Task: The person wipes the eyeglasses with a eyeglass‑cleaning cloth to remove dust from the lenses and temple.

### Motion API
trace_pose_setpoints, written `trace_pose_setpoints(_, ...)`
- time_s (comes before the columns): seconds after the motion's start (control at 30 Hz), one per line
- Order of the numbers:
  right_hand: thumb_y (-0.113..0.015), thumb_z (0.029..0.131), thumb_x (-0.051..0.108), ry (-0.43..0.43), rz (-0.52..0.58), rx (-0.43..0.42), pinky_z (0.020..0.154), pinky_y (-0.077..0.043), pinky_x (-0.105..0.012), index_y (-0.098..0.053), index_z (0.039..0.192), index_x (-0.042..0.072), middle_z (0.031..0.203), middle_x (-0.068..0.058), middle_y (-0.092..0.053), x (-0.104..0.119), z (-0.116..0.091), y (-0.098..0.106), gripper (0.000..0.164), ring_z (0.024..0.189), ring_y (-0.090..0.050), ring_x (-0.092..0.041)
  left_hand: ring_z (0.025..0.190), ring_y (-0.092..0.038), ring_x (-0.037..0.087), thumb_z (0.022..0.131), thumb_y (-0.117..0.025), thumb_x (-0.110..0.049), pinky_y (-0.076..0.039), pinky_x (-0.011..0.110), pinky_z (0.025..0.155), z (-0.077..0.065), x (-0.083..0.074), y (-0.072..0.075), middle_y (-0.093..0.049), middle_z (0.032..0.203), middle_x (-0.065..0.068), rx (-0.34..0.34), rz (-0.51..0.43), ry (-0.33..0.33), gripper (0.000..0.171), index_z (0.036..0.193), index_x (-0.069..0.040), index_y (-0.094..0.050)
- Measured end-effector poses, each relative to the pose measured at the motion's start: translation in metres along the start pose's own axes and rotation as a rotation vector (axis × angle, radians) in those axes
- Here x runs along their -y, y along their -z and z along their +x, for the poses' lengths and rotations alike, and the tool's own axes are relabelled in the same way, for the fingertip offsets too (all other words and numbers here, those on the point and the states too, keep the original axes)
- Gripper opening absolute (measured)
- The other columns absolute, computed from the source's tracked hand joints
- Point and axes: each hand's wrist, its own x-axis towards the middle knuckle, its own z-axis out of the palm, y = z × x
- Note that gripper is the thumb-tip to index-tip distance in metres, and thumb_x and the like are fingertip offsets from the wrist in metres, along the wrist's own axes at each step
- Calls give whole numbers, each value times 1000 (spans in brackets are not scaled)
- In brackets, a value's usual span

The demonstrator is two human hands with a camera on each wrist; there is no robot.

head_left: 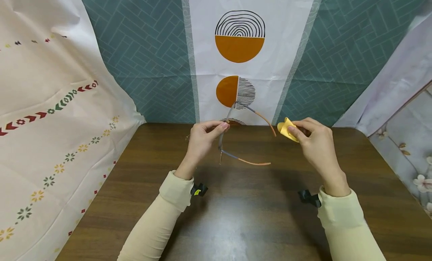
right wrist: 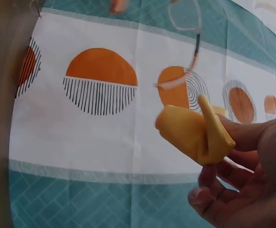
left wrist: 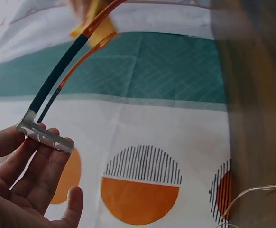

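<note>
A pair of eyeglasses (left wrist: 57,73) with dark temples and orange tips is raised above the table. My left hand (head_left: 204,139) pinches it at the front frame between thumb and fingers, and both temples are unfolded and extend rightward. To the right, my right hand (head_left: 318,144) grips a folded yellow cloth (right wrist: 190,135) between thumb and fingers. In the head view, the cloth (head_left: 288,129) is close to the tip of the farther temple, with a small gap between them. The left wrist view shows the left fingers behind the silver end piece of the frame.
A brown wooden table (head_left: 236,201) lies beneath both hands. Behind it hangs a green and white curtain (head_left: 145,58) with orange half circles. Patterned cloth (head_left: 60,114) drapes on the left, and a floral cloth (head_left: 405,159) hangs on the right.
</note>
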Motion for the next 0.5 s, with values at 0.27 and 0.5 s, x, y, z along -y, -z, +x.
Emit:
trace_pose_setpoints(0.27,-76,95,16,36,48,-30,64,-34,-24,-78,112,-6,97,-15,-71,18,20,-19,27,74,-48,-19,85,-68,12,96,-78,-27,-52,28,76,-9,3,-24,-80,97,1,45,138,-59,20,105,-9,-83)
trace_pose_setpoints(0.5,-74,96,14,88,84,3,73,-41,-35,-77,114,-7,100,-16,-71,29,24,-42,28,86,-57,-30,77,-63,12,97,-77,-25,-50,29,70,-17,4,-37,-80,95,0,73,169,-108,19,105,-9,-83)
